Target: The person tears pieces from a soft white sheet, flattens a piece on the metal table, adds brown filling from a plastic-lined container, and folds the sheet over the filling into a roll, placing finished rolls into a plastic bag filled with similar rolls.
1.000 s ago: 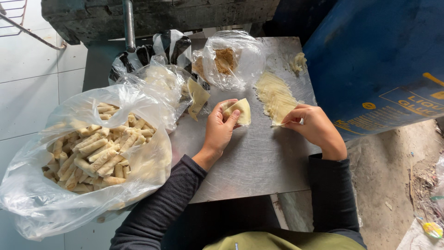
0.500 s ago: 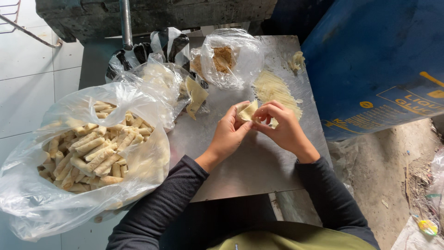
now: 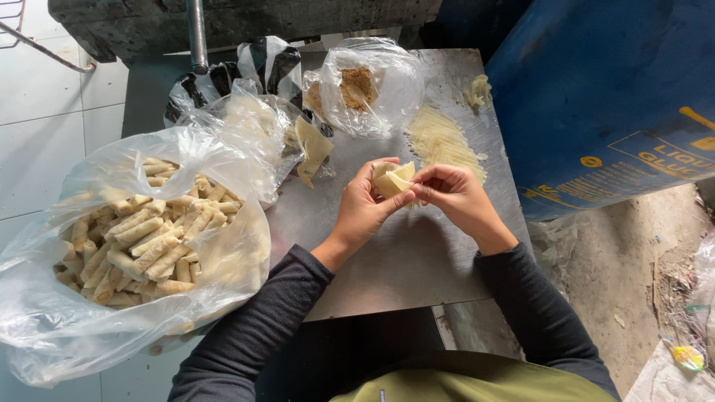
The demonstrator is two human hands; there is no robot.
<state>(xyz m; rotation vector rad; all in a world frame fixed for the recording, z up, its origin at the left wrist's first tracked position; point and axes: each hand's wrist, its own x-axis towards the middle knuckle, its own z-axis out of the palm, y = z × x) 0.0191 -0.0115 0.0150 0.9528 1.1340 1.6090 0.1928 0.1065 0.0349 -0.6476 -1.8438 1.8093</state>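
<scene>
Both hands, left hand (image 3: pixel 366 208) and right hand (image 3: pixel 454 199), pinch a pale wrapper (image 3: pixel 395 179) above the metal surface (image 3: pixel 387 253). Looks thin, floppy and tear-prone, so probably best gripped gently by the edges.

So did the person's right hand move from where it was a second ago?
Yes. The right hand left the pale stack of thin wrappers on the metal table and came left to the folded wrapper in the left hand.
</scene>
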